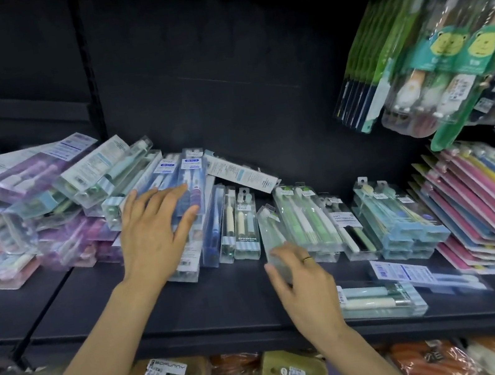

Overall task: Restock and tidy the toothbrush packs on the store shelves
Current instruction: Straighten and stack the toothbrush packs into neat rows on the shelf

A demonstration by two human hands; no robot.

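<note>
I am looking at a dark, matte charcoal shelving unit in a store. Its flat back panel (220, 70) fills the upper middle of my view, plain and dim, with a faint horizontal seam across it. A narrow black slotted upright post (87, 63) runs down the left side of that panel and splits the unit into two bays. The broad dark shelf board (168, 311) spans the lower half, and a thin joint line cuts diagonally across it at the left. Another dark shelf edge (7, 111) sits higher in the left bay. Light is low and soft, brightest toward the right.
</note>
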